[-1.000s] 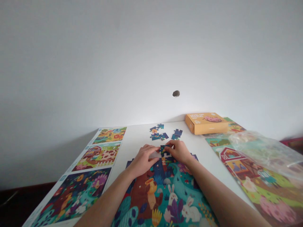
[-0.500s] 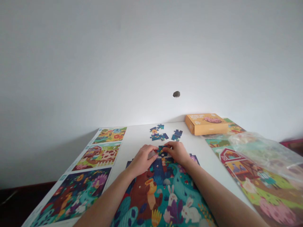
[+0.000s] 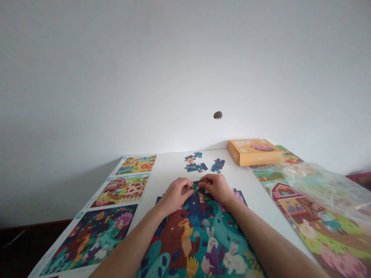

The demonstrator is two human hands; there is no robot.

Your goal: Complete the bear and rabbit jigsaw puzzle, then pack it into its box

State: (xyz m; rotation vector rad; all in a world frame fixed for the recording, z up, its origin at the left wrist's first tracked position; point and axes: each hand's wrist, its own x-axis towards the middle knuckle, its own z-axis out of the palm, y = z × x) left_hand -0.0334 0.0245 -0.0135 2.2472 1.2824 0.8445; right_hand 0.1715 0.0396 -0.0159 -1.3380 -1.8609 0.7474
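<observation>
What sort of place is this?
Perhaps a puzzle corner at home, though little of the room shows: a partly built puzzle, loose pieces and an orange box on a white table against a wall.

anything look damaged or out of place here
Yes, the wall has a dark, uneven-edged hole above the table, which looks like damage. A crumpled clear plastic bag also lies untidily over the farm poster on the right. The visible part of the puzzle shows no obvious damage.
</observation>
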